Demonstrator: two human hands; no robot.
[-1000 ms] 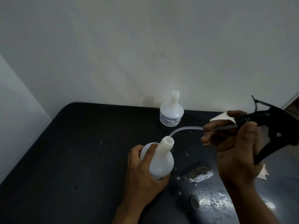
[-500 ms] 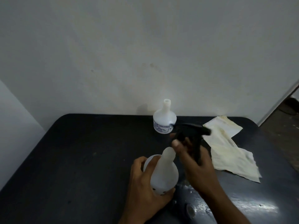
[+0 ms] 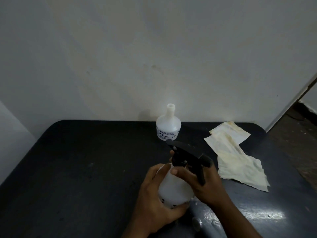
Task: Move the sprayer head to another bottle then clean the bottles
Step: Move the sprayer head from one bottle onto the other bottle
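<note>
A white plastic bottle [image 3: 173, 188] stands near the front of the dark table, and my left hand [image 3: 152, 196] is wrapped around its body. The black sprayer head [image 3: 187, 155] sits on top of this bottle's neck. My right hand [image 3: 204, 181] grips the sprayer head at its collar and trigger. The dip tube is out of sight. A second white bottle [image 3: 168, 125] with blue print stands uncapped at the back of the table by the wall, apart from both hands.
A crumpled cream cloth [image 3: 238, 157] lies on the right part of the dark table [image 3: 77, 169]. Wet shiny patches [image 3: 264, 217] spread at the front right. A pale wall rises right behind the table, and a doorway opens at the far right.
My right hand brought the sprayer head from the right over to the near bottle, its tube went into the neck, and the head now sits on the bottle. The camera tilted up.
</note>
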